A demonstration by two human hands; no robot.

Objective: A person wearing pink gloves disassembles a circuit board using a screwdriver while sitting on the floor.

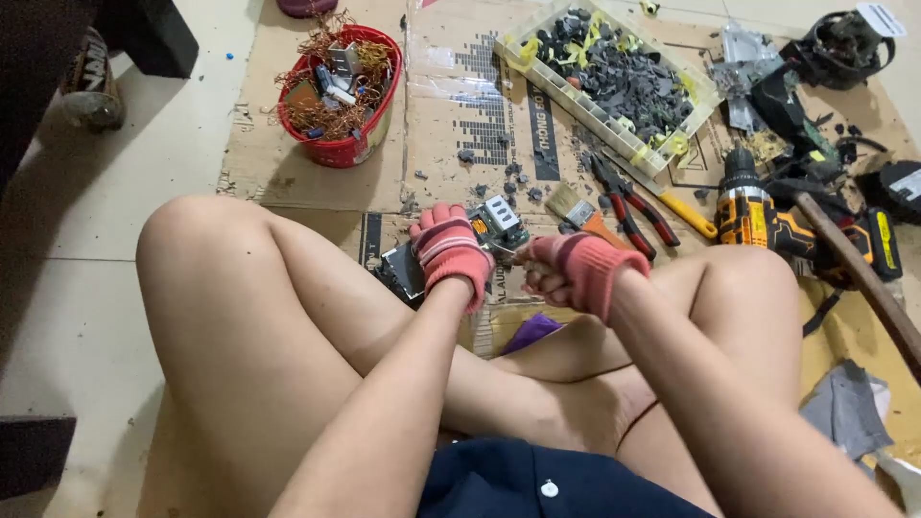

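I sit cross-legged on flattened cardboard (451, 115). Both hands wear pink fingerless knit gloves. My left hand (449, 251) is closed around a small electronic part (499, 223) with a circuit board and metal frame, held just above my shins. My right hand (566, 269) is clenched right beside it, touching the part's right side; whether it grips a tool is hidden by the fingers. A dark flat piece (401, 270) lies under my left hand.
A red bucket (338, 84) of copper wire and scrap stands at the back left. A clear plastic tray (606, 77) of dark bits lies behind. Red-handled pliers (628, 206), a brush (576, 206), a yellow-handled tool (686, 213), a yellow drill (767, 216) and a wooden handle (863, 273) lie right.
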